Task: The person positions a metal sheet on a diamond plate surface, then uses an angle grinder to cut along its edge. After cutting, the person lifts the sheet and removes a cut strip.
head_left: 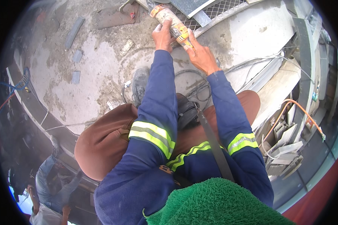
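Both hands are holding a dusty grinder [172,23] up by a metal mesh [214,13]. The left hand [163,35] is wrapping around its body, likely keeping it steady. The right hand [201,54] is gripping the yellow back end, where a cable [199,90] is trailing down. The person is crouching on a rough, dirty concrete floor [94,75], wearing soft blue sleeves [154,112] with shiny yellow stripes.

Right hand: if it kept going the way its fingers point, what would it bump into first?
The right hand already touches the dusty power tool that both hands hold. Past that, the metal mesh panel seems to come next, though depth is hard to judge.
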The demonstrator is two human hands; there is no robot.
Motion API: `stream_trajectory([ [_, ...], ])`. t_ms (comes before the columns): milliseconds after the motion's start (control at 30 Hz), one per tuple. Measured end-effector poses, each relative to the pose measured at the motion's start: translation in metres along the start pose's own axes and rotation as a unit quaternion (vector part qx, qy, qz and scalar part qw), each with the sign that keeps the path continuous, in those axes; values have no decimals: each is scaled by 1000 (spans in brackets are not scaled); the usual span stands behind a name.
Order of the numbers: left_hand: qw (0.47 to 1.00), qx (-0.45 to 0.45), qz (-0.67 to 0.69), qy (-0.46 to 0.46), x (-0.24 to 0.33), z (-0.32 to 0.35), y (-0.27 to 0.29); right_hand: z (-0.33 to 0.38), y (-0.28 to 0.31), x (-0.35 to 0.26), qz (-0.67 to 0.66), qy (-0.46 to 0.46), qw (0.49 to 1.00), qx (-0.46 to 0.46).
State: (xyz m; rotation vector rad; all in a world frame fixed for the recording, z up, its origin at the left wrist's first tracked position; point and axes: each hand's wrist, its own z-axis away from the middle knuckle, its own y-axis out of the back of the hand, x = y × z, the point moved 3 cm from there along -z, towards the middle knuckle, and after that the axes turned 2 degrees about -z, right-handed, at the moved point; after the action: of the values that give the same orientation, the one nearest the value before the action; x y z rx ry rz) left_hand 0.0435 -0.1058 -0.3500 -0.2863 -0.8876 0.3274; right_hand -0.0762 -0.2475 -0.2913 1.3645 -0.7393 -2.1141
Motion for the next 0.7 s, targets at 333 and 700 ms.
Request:
stream_trajectory([
  [333,987,-75,141,16,-9,-25,-19,2,-2,-8,-19,3,1000,11],
  [700,992,-54,115,-15,-13,-18,-20,14,-2,-6,-13,-1,1000,18],
])
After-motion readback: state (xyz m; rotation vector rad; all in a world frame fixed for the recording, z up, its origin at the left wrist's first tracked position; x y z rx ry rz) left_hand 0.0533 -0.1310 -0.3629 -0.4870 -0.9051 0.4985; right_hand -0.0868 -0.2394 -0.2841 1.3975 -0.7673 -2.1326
